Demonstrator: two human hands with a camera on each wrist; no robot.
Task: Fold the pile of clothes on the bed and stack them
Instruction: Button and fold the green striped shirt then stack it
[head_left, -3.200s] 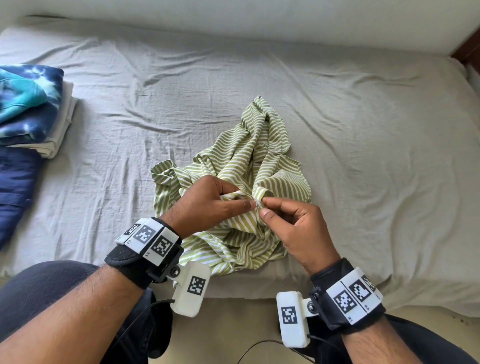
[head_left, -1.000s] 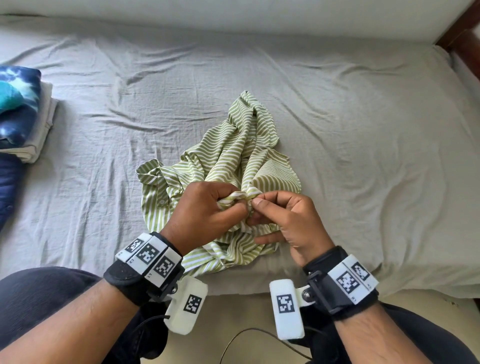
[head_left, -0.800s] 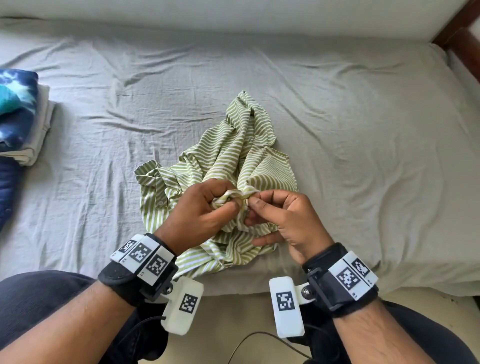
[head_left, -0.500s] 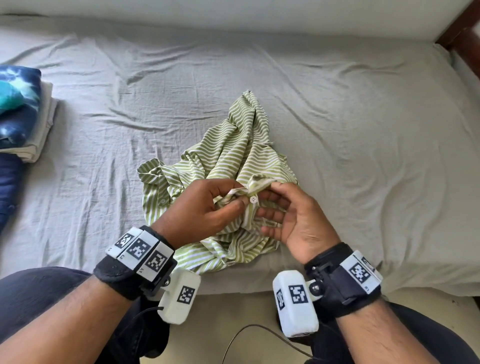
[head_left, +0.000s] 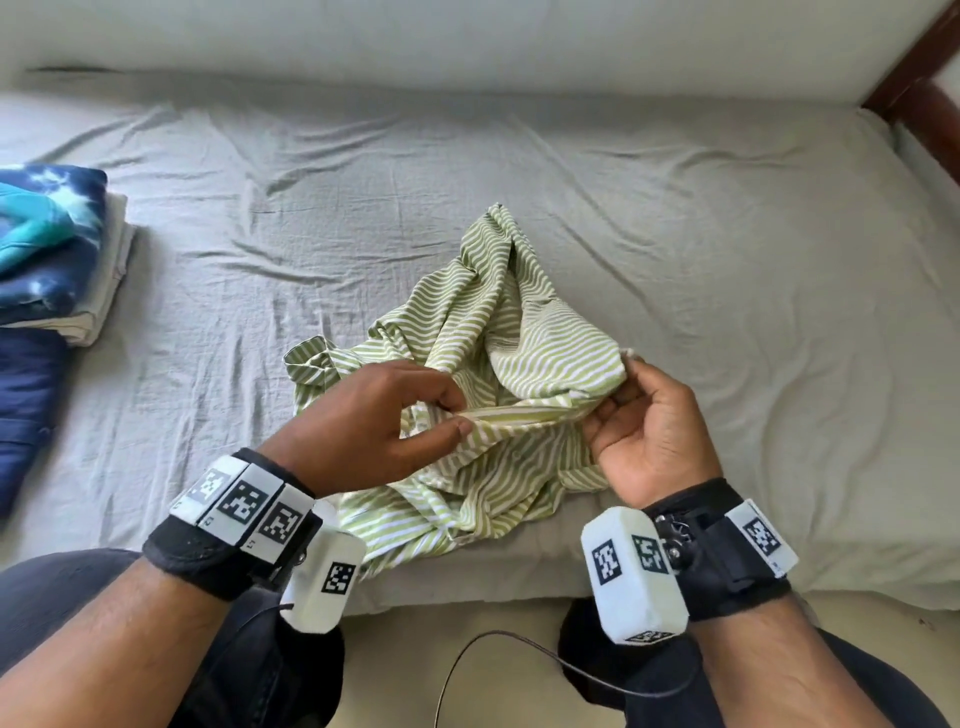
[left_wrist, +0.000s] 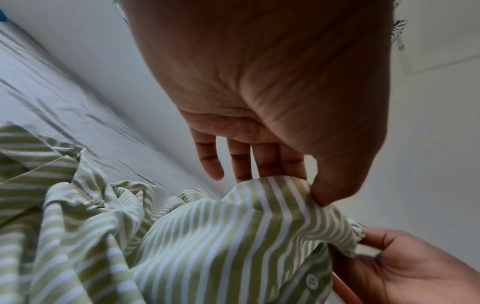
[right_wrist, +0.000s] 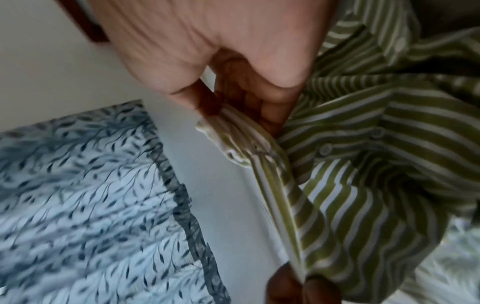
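A crumpled green-and-white striped button shirt (head_left: 498, 332) lies at the near edge of the grey bed (head_left: 675, 218). My left hand (head_left: 457, 418) pinches the shirt's buttoned front edge between thumb and forefinger. My right hand (head_left: 621, 389) grips the same edge further right, and the band of cloth is stretched taut between them. In the left wrist view the thumb (left_wrist: 327, 191) presses the striped cloth (left_wrist: 207, 236) against the fingers. In the right wrist view curled fingers (right_wrist: 272, 115) hold the bunched hem, buttons (right_wrist: 326, 149) showing beside it.
A stack of folded clothes (head_left: 47, 249) topped by a blue tie-dye piece sits at the bed's left edge, with a dark navy garment (head_left: 23, 405) below it. A wooden bed frame (head_left: 914, 67) shows at the top right. A black cable (head_left: 519, 654) hangs by my knees.
My hands were pinching the shirt close together at one spot. They have drawn apart, the right hand moving right along the edge, so the front edge now stretches between them.
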